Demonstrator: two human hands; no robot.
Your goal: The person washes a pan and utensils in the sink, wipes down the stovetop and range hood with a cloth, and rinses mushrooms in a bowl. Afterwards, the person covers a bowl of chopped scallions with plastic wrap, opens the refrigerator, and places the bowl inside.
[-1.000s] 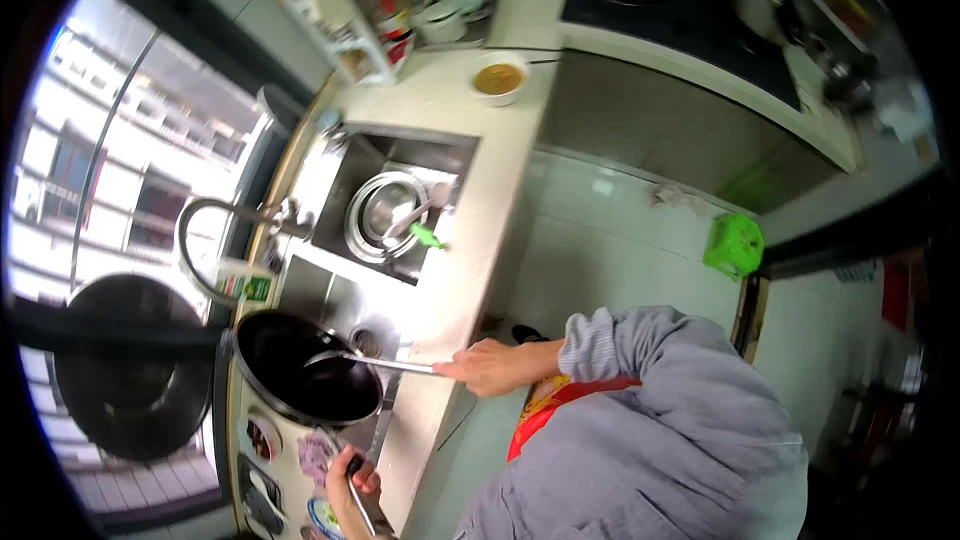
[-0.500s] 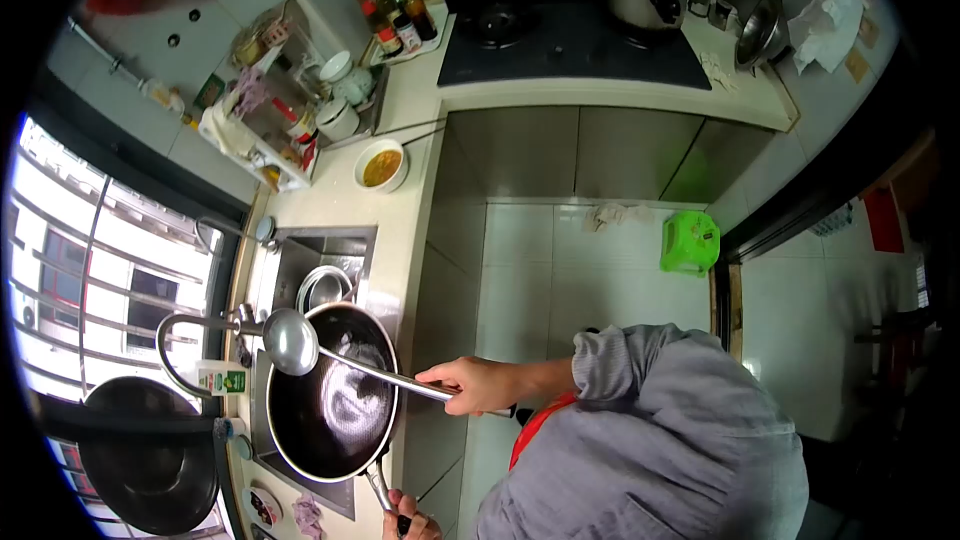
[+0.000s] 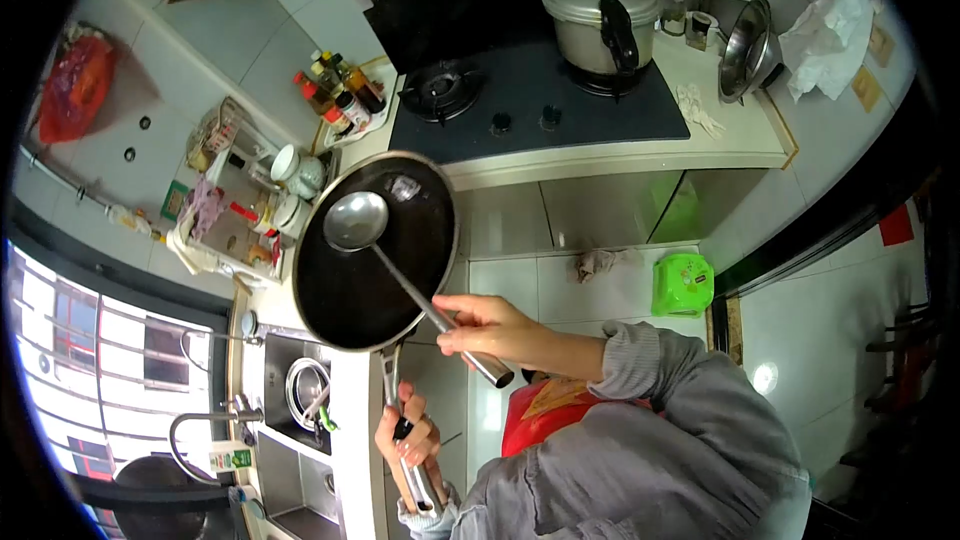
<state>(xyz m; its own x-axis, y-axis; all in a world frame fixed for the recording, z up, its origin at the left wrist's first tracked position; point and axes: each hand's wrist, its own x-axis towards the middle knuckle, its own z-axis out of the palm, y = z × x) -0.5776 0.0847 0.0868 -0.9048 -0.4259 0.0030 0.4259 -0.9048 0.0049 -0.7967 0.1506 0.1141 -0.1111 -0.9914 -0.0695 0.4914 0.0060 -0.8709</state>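
Left hand (image 3: 408, 432) closed round the handle, pan (image 3: 338, 285) held up off the bench (image 3: 357, 425); right hand (image 3: 492, 330) grips the ladle (image 3: 355, 222) over it. So, 2 tools aloft, and any move from here calls for a steady handle and clearance. Green label on the white bottle (image 3: 231, 456), unreadable. Beyond, sauce bottles (image 3: 358, 90) beside the hob (image 3: 520, 90), labels too small too.

- right hand (image 3: 492, 328): closed on ladle (image 3: 356, 221) handle, ladle bowl over pan interior
- left hand (image 3: 410, 432): gripping handle of dark pan (image 3: 345, 290), pan between sink (image 3: 295, 480) and black cooktop (image 3: 515, 130) in view
- lidded pot (image 3: 588, 40): on cooktop's right burner
- left burner (image 3: 440, 90): bare
- green stool (image 3: 684, 285): on floor, near cabinets
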